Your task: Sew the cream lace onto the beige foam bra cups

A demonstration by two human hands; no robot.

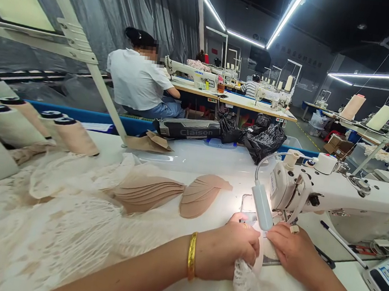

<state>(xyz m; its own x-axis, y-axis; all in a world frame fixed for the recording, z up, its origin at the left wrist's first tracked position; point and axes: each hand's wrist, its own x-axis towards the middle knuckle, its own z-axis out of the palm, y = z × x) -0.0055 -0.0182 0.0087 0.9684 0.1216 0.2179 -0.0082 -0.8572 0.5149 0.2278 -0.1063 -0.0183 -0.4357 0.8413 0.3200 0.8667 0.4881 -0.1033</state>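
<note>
My left hand (234, 249), with a gold bangle at its wrist, is closed on white lace fabric (246, 285), which hangs below its curled fingers. Opposite it, my right hand (295, 248) has its fingertips pressed together on the fabric edge beside the needle area of a white sewing machine (315, 188). A small grey lamp (262, 206) on a bendable neck lights this spot and partly covers the needle. Beyond my left hand lie beige cut pieces in stacked layers (151, 193) and a rounded beige piece (203, 197). What my fingertips pinch is partly hidden.
A heap of white lace (43, 227) spreads over the table's left side, with thread cones (75, 135) behind. A pen (344, 244) and a white device with a screen (387, 277) lie at right. Black bags (265, 136) stand past the table; a co-worker (141, 75) sits ahead.
</note>
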